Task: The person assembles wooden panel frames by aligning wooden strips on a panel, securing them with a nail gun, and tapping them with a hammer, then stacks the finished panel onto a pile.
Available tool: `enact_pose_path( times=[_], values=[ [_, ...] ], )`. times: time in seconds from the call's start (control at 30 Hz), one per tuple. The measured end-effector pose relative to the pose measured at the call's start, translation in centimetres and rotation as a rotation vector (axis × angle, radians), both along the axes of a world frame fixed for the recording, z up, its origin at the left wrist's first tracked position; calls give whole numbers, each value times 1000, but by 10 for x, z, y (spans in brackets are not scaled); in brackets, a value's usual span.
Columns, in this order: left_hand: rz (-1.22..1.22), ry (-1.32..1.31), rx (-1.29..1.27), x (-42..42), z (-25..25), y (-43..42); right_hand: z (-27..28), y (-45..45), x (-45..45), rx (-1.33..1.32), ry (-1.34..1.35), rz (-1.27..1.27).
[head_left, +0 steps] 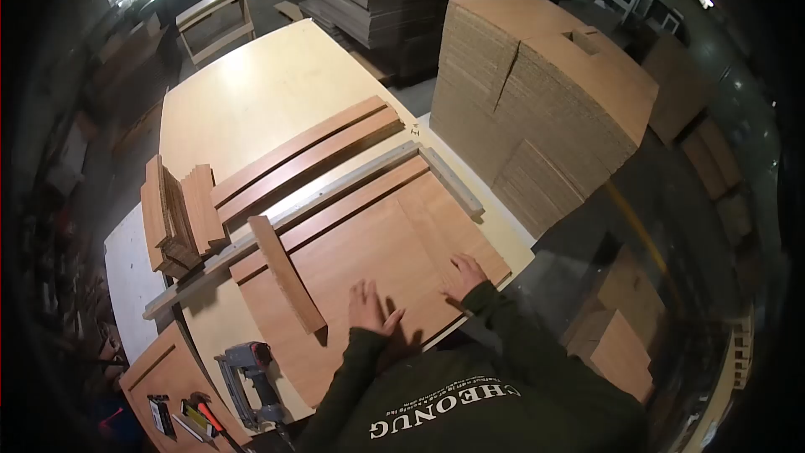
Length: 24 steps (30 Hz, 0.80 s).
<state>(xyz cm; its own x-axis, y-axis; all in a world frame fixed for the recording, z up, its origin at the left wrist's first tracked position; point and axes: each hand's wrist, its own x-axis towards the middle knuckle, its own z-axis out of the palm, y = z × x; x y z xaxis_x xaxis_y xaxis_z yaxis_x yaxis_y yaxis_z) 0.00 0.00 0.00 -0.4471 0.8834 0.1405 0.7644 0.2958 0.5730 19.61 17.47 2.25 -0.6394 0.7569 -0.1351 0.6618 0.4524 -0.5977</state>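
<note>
My left hand [371, 308] lies on a wide wood-coloured panel [356, 239] near its front edge. Its fingers are spread flat and grip nothing. To the right, my right hand [464, 277] rests with fingers stretched out at the near end of a flat wooden strip [426, 235] on the same panel. Left of my hands, a loose wooden strip [287, 277] lies slantwise across the panel. A grey wooden batten [340, 182] borders the far side, and a shorter grey batten [453, 183] borders the right. A nail gun [250, 376] sits at the panel's left corner.
Long wooden strips [310, 155] lie beyond the batten, and bundled strips [172, 222] stand at the left. A tall cardboard stack [520, 101] rises beside the table's right edge. Lower left, a board [155, 362] carries a red-handled hammer [210, 416] and small tools.
</note>
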Motion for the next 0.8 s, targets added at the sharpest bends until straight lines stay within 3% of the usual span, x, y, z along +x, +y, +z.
enact_pose_path(
  times=[0.07,0.1,0.33,0.57,0.8],
  values=[
    [-19,-73,-90,9,-8,24,10,-37,7,134,70,59],
    [5,-71,-274,34,-3,69,-1,-13,30,83,114,85],
    [-37,62,-421,77,-1,203,2,68,82,178,147,241],
    [31,53,-460,90,-5,234,-9,140,77,227,220,410],
    [27,51,-434,89,-11,237,13,171,66,129,56,553]
  ],
)
